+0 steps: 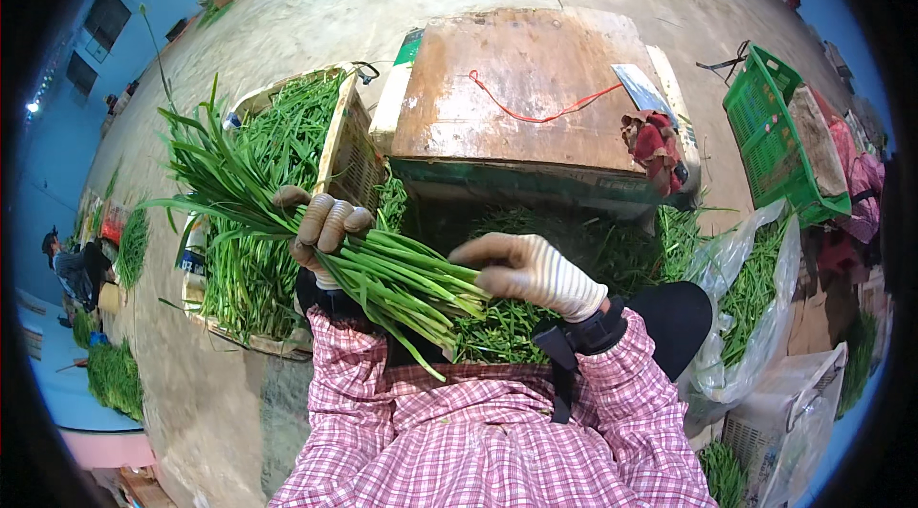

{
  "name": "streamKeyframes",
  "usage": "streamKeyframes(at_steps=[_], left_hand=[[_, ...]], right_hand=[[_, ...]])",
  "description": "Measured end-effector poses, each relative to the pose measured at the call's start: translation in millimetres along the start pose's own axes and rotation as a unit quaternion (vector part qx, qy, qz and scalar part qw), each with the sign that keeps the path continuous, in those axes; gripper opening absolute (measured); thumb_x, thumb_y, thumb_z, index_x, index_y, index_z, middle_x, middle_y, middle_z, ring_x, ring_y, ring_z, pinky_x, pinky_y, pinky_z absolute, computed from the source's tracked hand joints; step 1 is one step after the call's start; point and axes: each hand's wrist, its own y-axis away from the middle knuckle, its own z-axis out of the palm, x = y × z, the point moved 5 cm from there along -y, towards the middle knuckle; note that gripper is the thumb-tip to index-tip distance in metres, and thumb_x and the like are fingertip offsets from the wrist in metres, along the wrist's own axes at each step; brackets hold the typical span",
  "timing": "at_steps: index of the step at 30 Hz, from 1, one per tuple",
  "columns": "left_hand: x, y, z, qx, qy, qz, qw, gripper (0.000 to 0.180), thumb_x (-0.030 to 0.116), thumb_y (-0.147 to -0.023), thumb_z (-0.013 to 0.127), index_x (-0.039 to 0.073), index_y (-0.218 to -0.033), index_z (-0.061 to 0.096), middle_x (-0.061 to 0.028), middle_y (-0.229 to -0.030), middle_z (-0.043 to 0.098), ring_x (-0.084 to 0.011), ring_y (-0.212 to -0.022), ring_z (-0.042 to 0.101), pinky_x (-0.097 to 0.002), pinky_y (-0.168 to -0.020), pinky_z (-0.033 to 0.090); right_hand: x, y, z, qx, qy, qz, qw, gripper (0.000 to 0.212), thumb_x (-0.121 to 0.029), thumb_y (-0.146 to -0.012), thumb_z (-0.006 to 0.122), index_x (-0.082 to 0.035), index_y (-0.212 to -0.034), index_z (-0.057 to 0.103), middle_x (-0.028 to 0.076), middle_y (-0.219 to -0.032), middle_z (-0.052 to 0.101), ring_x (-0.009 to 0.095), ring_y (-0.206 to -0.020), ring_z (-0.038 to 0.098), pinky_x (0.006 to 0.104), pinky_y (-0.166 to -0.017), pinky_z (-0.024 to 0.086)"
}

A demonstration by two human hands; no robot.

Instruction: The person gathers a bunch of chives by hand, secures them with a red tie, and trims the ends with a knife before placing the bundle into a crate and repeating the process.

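A bunch of garlic chives (402,274) lies slantwise before me, leaves toward the upper left and pale stalk ends toward the lower right. My left hand (330,226), in a striped work glove with brownish fingers, is wrapped round its middle. At the stalk ends, my right hand (531,269) wears a matching glove; its fingers are bent together against the stalks, slightly blurred. Loose green trimmings (502,334) lie beneath the bunch, over my lap. To the left, a pale plastic crate (356,150) is heaped with more garlic chives (292,130).
Ahead stands a wooden board (521,87) on a box, with a red cord (535,116) and a red cloth (655,150). Right are a clear plastic bag (712,365) of greens and a green crate (775,130). Other people sit far left.
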Motion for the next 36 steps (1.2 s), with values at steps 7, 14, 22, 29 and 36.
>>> streamKeyframes(at_steps=[7, 14, 22, 29, 36], left_hand=[[9.0, -19.4, 2.9, -0.294, 0.087, -0.080, 0.948, 0.044, 0.007, -0.095, 0.056, 0.011, -0.138, 0.047, -0.0021, -0.087, 0.072, -0.0145, -0.066, 0.067, -0.0319, -0.085, 0.045], [6.8, -21.6, 15.7, -0.237, 0.092, -0.058, 0.965, 0.032, 0.008, -0.101, 0.045, 0.012, -0.131, 0.055, -0.0065, -0.087, 0.072, -0.0183, -0.071, 0.069, -0.0352, -0.084, 0.051], [-0.4, -3.4, -6.6, -0.049, 0.009, -0.026, 0.998, 0.049, 0.007, -0.087, 0.071, 0.016, -0.133, 0.054, 0.0015, -0.089, 0.062, -0.0142, -0.079, 0.061, -0.0340, -0.091, 0.046], [2.5, 4.6, -22.8, 0.118, -0.079, -0.043, 0.989, 0.053, 0.014, -0.089, 0.069, 0.021, -0.138, 0.048, 0.0043, -0.088, 0.052, -0.0123, -0.082, 0.052, -0.0371, -0.097, 0.043], [1.4, 10.5, -50.1, 0.397, -0.293, -0.124, 0.861, 0.024, 0.019, -0.088, 0.068, 0.002, -0.104, 0.065, -0.0102, -0.090, 0.068, -0.0287, -0.093, 0.066, -0.0435, -0.090, 0.054]], right_hand=[[-8.6, 11.4, 15.0, -0.047, 0.287, -0.086, 0.953, 0.022, -0.026, -0.079, 0.070, -0.005, -0.083, 0.069, 0.015, -0.082, 0.066, 0.033, -0.079, 0.063, 0.0398, -0.076, 0.051], [0.0, 7.7, -6.5, 0.027, 0.193, -0.163, 0.967, 0.027, -0.003, -0.085, 0.064, -0.006, -0.111, 0.069, 0.013, -0.113, 0.062, 0.027, -0.108, 0.060, 0.0367, -0.096, 0.047], [13.2, 9.2, -33.0, 0.156, 0.203, -0.067, 0.964, 0.021, -0.014, -0.079, 0.071, -0.001, -0.095, 0.070, 0.014, -0.096, 0.066, 0.029, -0.094, 0.064, 0.0378, -0.087, 0.050], [25.4, 0.1, -21.1, 0.010, 0.294, 0.083, 0.952, 0.030, -0.023, -0.083, 0.070, -0.001, -0.104, 0.069, 0.015, -0.100, 0.066, 0.029, -0.094, 0.064, 0.0388, -0.084, 0.050], [-36.2, -3.6, 4.2, 0.155, 0.455, -0.028, 0.876, 0.120, -0.061, -0.062, 0.080, 0.005, -0.147, 0.027, 0.030, -0.148, 0.035, 0.044, -0.140, 0.033, 0.0482, -0.115, 0.026]])
